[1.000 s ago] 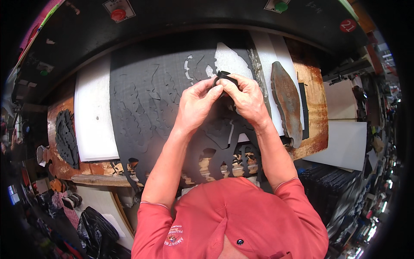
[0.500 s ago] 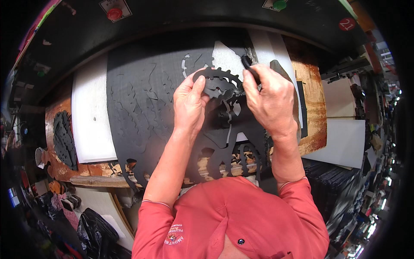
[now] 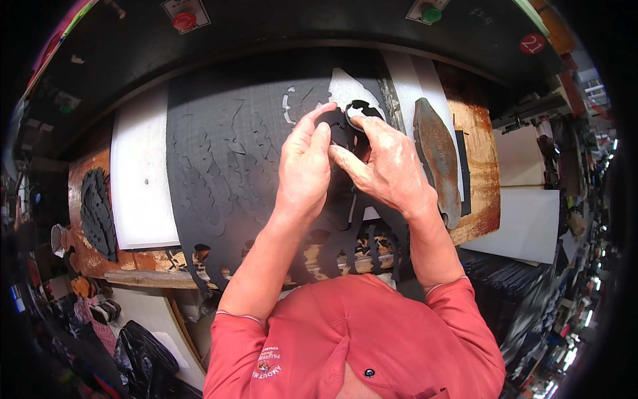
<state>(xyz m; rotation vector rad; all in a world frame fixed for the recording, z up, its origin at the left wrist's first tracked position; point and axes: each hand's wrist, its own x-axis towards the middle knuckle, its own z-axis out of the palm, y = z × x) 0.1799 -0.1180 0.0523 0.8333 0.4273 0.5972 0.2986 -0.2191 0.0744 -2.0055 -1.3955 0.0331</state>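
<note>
Over a black cut sheet (image 3: pixel 212 139) on the bench, my two hands are close together. My left hand (image 3: pixel 303 166) is closed, pinching a dark notched cut-out piece (image 3: pixel 336 124) between thumb and fingers. A curved black strip with toothed edges (image 3: pixel 364 105) shows at the fingers of my right hand (image 3: pixel 393 166), which is closed on it. Where the two pieces meet is partly hidden by my fingers. Rows of wavy, toothed cuts run through the sheet, and its ragged near edge hangs over the bench front. Beyond my hands, a white patch (image 3: pixel 345 83) shows through a gap in the sheet.
A rusty leaf-shaped plate (image 3: pixel 438 163) lies right of my hands. White boards (image 3: pixel 141 179) flank the sheet, and a pile of black pieces (image 3: pixel 98 213) sits far left. Across the back runs a dark machine beam (image 3: pixel 286 26) bearing red (image 3: pixel 184 22) and green (image 3: pixel 431 14) buttons.
My right hand has moved left and closer to my left hand, uncovering the rusty plate. The notched piece, spread between both hands before, is now mostly behind my fingers.
</note>
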